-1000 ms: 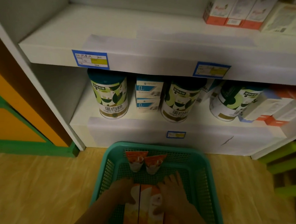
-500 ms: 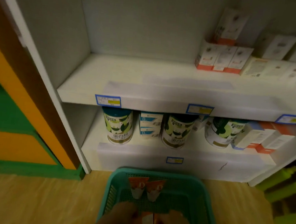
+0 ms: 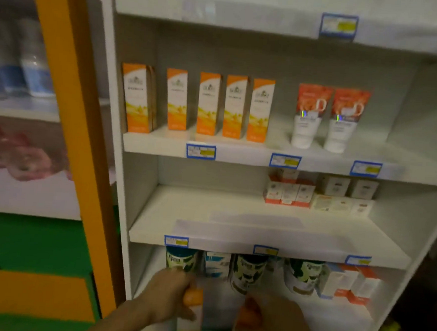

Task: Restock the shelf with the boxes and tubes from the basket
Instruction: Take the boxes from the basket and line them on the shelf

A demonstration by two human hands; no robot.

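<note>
My left hand (image 3: 169, 296) grips an orange-and-white box (image 3: 192, 316) held upright low in the view. My right hand (image 3: 276, 322) grips a second orange-and-white box (image 3: 246, 319) beside it. Both boxes are blurred and hang in front of the bottom shelf. Higher up, a white shelf (image 3: 239, 151) carries several matching orange-and-white boxes (image 3: 208, 104) in a row on its left. Two orange-and-white tubes (image 3: 332, 117) stand cap-down to their right. The basket is out of view.
The shelf below (image 3: 208, 216) is bare on its left, with small white and red boxes (image 3: 289, 193) at the back right. Green-and-white tins (image 3: 249, 271) fill the bottom shelf behind my hands. An orange post (image 3: 67, 129) borders the unit on the left.
Both hands have lifted a box each out of the basket and risen in front of the bottom shelf. The view has tilted upward, so the basket has dropped out of sight.
</note>
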